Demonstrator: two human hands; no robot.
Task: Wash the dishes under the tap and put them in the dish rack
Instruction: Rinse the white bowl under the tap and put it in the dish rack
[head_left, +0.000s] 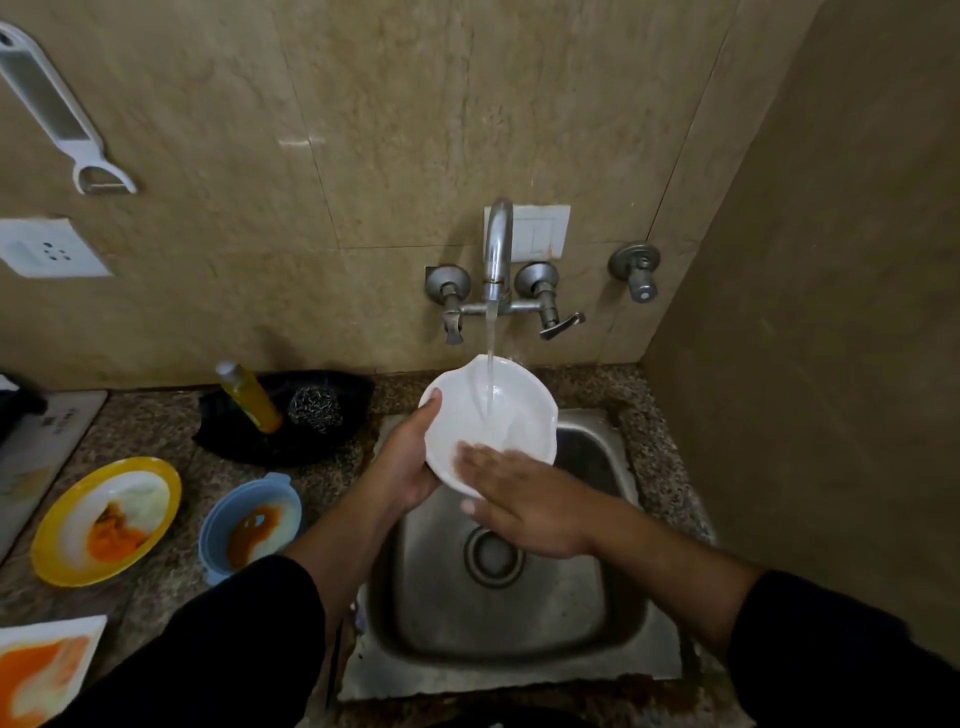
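A white bowl (493, 415) is tilted over the steel sink (587, 613), right under the running tap (497, 254). Water streams onto its inner face. My left hand (410, 462) grips the bowl's left rim, thumb on the edge. Flat against the bowl's lower inside lies my right hand (519, 504), fingers spread, holding nothing. Dirty dishes wait on the counter at the left: a yellow-rimmed plate (106, 519) with orange stains, a blue bowl (249, 525) with brown sauce, and a white square plate (41, 670) at the bottom left corner. No dish rack is in view.
A black tray (280, 415) behind the sink's left side holds a yellow soap bottle (249, 397) and a steel scrubber (317, 408). A wall (831, 312) closes off the right side. A peeler (62, 114) hangs on the tiled wall above a socket (47, 249).
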